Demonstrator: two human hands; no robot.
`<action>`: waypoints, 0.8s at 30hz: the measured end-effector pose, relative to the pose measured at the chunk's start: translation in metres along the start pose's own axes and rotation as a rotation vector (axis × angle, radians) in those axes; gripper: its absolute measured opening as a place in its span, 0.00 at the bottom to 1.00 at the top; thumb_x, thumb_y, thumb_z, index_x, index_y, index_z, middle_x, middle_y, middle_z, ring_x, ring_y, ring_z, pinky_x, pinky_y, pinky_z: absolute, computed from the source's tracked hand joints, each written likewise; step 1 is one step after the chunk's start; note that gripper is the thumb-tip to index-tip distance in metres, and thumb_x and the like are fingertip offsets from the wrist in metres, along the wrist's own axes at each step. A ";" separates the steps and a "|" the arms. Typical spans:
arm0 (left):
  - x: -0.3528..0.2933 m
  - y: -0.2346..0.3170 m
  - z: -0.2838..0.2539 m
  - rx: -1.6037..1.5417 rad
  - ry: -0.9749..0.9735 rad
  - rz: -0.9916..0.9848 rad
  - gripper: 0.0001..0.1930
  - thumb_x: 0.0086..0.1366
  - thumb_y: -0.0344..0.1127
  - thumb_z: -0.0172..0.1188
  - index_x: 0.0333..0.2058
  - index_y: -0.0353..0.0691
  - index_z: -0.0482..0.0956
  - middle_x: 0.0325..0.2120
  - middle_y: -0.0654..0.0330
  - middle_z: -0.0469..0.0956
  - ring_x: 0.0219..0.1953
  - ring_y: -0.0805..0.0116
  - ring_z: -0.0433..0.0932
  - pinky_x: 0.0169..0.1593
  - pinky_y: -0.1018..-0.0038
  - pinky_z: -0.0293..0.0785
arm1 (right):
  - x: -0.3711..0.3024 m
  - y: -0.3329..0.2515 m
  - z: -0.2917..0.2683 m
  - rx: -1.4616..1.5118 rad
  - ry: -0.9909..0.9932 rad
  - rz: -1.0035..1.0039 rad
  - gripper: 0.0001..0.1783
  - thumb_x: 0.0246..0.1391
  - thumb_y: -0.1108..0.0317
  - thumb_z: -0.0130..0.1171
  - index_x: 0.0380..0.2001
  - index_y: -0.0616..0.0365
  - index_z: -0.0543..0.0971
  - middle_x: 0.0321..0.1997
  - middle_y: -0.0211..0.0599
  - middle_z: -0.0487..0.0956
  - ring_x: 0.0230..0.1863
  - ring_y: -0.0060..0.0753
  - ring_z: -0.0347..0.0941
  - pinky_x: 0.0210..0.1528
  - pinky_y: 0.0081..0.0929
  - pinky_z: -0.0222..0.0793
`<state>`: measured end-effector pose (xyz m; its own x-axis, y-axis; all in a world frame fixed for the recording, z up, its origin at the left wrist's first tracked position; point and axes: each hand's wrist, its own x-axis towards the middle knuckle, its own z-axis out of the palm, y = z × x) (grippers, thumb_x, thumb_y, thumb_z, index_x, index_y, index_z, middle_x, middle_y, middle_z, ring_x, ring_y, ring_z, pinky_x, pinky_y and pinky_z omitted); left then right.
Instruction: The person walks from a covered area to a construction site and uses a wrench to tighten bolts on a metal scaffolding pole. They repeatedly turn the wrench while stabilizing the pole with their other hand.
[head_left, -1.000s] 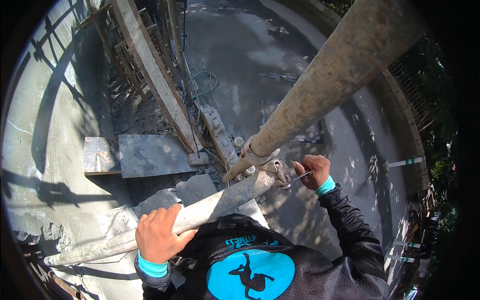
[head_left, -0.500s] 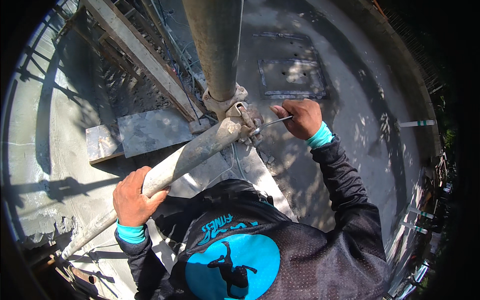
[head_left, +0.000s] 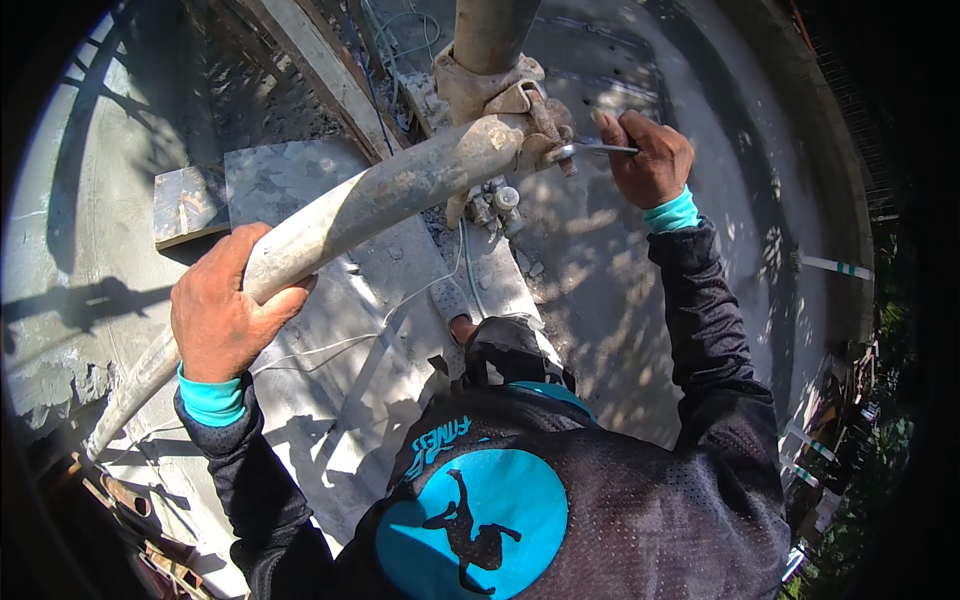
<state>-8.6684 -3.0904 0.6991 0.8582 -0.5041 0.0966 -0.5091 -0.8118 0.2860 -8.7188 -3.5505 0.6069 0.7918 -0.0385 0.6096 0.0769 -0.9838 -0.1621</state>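
Note:
My left hand (head_left: 225, 305) is wrapped round a slanting, cement-smeared scaffold pipe (head_left: 385, 205). The pipe's upper end meets a rusty scaffold clamp (head_left: 525, 97) fixed round a thick upright pipe (head_left: 493, 32). On the right, my right hand (head_left: 650, 160) is closed round the handle of a slim metal wrench (head_left: 603, 148), which lies nearly level. The head of this wrench sits on the clamp's threaded bolt (head_left: 568, 163). Most of the handle is hidden inside my fist.
Long timber planks (head_left: 330, 75) lean at the upper left beside a grey board (head_left: 290, 180). A pale cord (head_left: 380, 330) trails over the concrete floor past my foot (head_left: 462, 328). A low curved wall (head_left: 840, 180) runs along the right. Scrap metal pieces (head_left: 130, 495) lie at lower left.
The clamp and upright pipe now appear higher and further right in view. The wrench has swung from tilting upward to nearly level. Both hands keep their grips; my foot has come into sight.

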 end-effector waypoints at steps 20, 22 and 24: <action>-0.002 -0.065 0.017 -0.115 0.022 -0.017 0.45 0.69 0.80 0.49 0.59 0.42 0.81 0.45 0.56 0.84 0.49 0.68 0.81 0.55 0.71 0.76 | -0.008 0.024 0.007 0.020 -0.004 -0.183 0.24 0.60 0.39 0.69 0.34 0.50 0.85 0.20 0.33 0.81 0.23 0.37 0.82 0.31 0.36 0.77; -0.003 -0.069 0.019 -0.029 0.109 -0.111 0.43 0.71 0.79 0.48 0.58 0.42 0.82 0.45 0.57 0.84 0.49 0.67 0.81 0.55 0.72 0.75 | -0.010 0.028 0.006 0.180 0.135 -0.351 0.22 0.60 0.44 0.72 0.33 0.53 0.84 0.20 0.32 0.81 0.21 0.32 0.80 0.27 0.31 0.75; -0.004 -0.071 0.022 0.078 0.268 -0.159 0.42 0.73 0.76 0.47 0.57 0.40 0.83 0.48 0.56 0.84 0.51 0.66 0.81 0.58 0.72 0.74 | -0.012 0.032 0.003 0.318 0.125 -0.405 0.20 0.61 0.47 0.72 0.34 0.54 0.83 0.22 0.33 0.80 0.20 0.34 0.78 0.25 0.29 0.73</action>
<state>-8.6371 -3.0371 0.6570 0.9091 -0.2817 0.3069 -0.3615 -0.8996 0.2451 -8.7236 -3.5810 0.5920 0.5840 0.2935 0.7568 0.5568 -0.8233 -0.1104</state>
